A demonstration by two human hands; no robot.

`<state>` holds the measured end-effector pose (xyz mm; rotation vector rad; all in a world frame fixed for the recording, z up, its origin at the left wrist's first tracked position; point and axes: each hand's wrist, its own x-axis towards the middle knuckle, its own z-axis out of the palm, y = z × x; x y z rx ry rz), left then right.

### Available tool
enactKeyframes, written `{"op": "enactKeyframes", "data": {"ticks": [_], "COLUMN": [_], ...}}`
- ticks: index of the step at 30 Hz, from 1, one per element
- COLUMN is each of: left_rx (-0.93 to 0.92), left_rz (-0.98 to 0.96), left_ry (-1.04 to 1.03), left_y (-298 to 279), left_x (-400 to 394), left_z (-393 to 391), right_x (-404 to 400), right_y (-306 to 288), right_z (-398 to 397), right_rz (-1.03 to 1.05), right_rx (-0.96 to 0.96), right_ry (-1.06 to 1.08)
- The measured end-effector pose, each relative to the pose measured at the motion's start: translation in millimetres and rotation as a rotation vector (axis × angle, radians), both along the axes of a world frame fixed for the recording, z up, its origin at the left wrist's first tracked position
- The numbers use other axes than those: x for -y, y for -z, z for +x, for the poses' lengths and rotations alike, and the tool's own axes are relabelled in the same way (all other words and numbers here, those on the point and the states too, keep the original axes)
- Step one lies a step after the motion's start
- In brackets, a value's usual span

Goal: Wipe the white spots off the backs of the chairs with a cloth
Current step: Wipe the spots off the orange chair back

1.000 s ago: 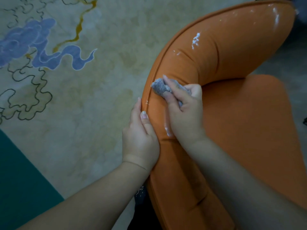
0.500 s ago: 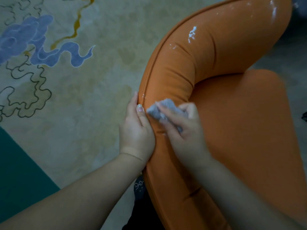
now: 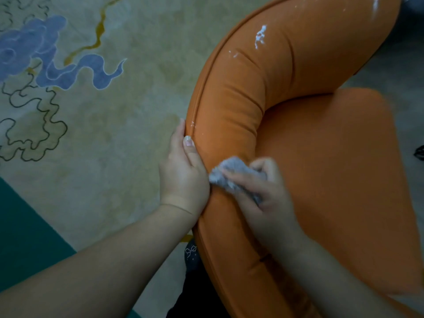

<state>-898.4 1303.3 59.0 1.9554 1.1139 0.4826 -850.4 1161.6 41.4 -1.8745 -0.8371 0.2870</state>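
Observation:
An orange padded chair fills the right side, its curved backrest [image 3: 238, 97] arching from the bottom centre up to the top right. My right hand [image 3: 263, 198] grips a crumpled grey cloth [image 3: 231, 173] and presses it on the backrest top beside my left hand. My left hand [image 3: 183, 177] rests on the outer edge of the backrest, thumb lying along the seam, fingers hidden behind the back. A large white spot [image 3: 260, 39] and smaller flecks [image 3: 235, 55] sit higher up the backrest. Tiny white specks [image 3: 192, 125] lie just above my left thumb.
The chair's orange seat cushion [image 3: 344, 180] lies right of the backrest. A beige carpet [image 3: 114, 134] with blue cloud shapes [image 3: 34, 53] and a dark green border [image 3: 20, 237] covers the floor on the left. More white streaks [image 3: 376, 5] mark the backrest's far end.
My right hand has dragged the cloth down the backrest toward me, from above my left thumb to beside my left hand. The left hand has kept its hold on the edge.

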Motion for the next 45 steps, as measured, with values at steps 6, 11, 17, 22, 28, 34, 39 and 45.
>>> {"op": "enactKeyframes", "data": {"ticks": [6,11,17,22,28,34,39,45], "left_rx": [-0.013,-0.016,-0.024,-0.03,-0.028,-0.021,-0.032,-0.04], "left_rz": [0.015,0.018,0.034,0.047,0.063,0.064,0.059,0.045], "left_ry": [0.005,0.001,-0.005,-0.009,-0.007,-0.011,-0.024,-0.028], "left_y": [-1,2,0,1,1,2,2,1], "left_x": [0,-1,1,0,0,0,1,0], "left_z": [0,0,0,1,0,1,0,1], "right_x": [7,-30,20,-20,11,-32,-1,-52], "right_y": [-4,-8,-2,-7,-5,-6,3,-4], "right_z": [-4,16,-12,9,-9,14,-7,29], "right_rz": [-0.015,0.033,0.014,0.035,0.065,0.026,0.058,0.119], "right_rx": [0.022,-0.056,-0.086,-0.074,-0.21,-0.175,-0.175,-0.088], "right_ry": [0.053,0.102,0.069,0.112,0.144,0.296,0.235,0.259]}}
